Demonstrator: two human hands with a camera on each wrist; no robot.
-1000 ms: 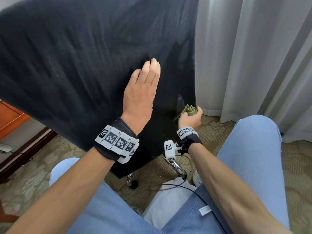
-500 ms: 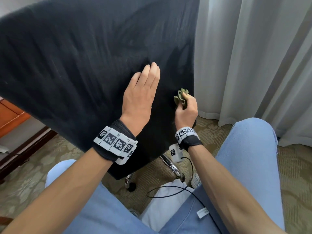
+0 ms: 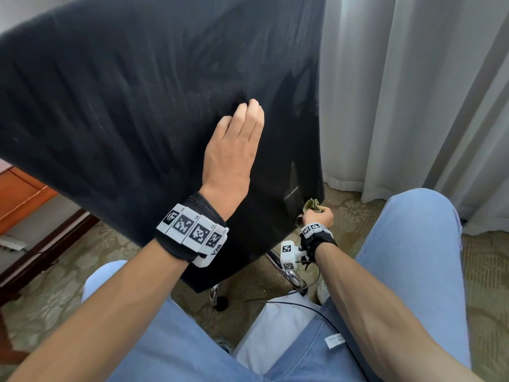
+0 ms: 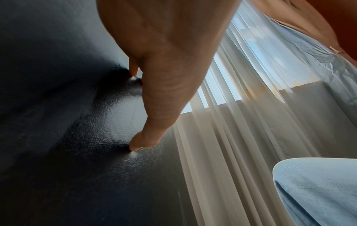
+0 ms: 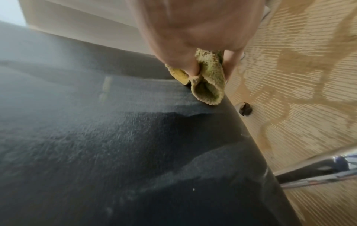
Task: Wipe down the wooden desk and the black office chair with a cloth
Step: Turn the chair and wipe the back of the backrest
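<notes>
Head view: black chair (image 3: 132, 111) back fills the frame from approx 9 to 1 o'clock, tilted, its lower corner pointing down toward 6. L hand (image 3: 234, 150) lies flat on the chair back near centre, fingers straight and together, pointing to 12; it holds nothing. L wrist view confirms: fingertips (image 4: 135, 146) press into the grainy black surface (image 4: 77, 152), dimpling it slightly.

R hand (image 3: 318, 216) sits lower, at approx 4 o'clock from the L hand, at the chair back's right edge near its bottom. Fingers curled around a bunched green-yellow cloth (image 3: 311, 205), which sticks up out of the fist. R wrist view: thumb and fingers (image 5: 179, 61) pinch the cloth (image 5: 208, 85), folded into a loop, and the cloth touches the chair's edge (image 5: 135, 137) at the rim. A screw head (image 5: 244, 109) shows just beside that rim, at 4 o'clock from the cloth. This view is a bit blurred.

Wooden desk (image 3: 19, 194): only an orange-brown bit shows at 9 o'clock, behind and below the chair back, well apart from both hands.

Pale curtain (image 3: 413, 92) hangs at 1–3 o'clock, just beside the chair's right edge. Patterned carpet (image 3: 490, 271) underneath. Chrome chair leg (image 3: 292, 274) at approx 6 o'clock below the R wrist. Person's knees in light blue jeans (image 3: 407, 257) at 4 and 7 o'clock.
</notes>
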